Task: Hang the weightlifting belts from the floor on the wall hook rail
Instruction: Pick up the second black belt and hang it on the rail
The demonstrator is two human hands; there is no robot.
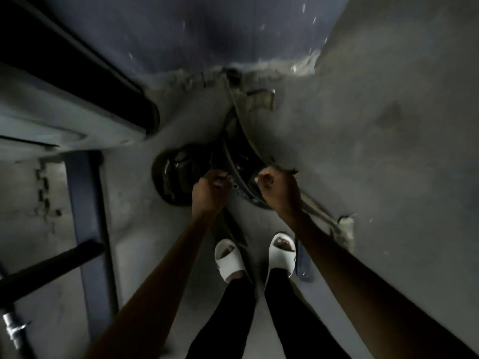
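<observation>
A heap of dark weightlifting belts (181,172) lies on the grey floor against the wall's foot, ahead of my feet. My left hand (208,189) is closed on a black belt strap at the heap's middle. My right hand (278,189) is fisted on the edge of a black belt with pale lettering (234,185) that curves between both hands. The picture is dim and blurred, so I cannot tell where one belt ends and another begins. No hook rail is in view.
A grey wall (388,112) with a cable or pipe (324,218) along its foot rises on the right. A dark metal frame (88,229) and a black bar (51,265) stand at the left. My feet in white sandals (230,257) are just behind the belts.
</observation>
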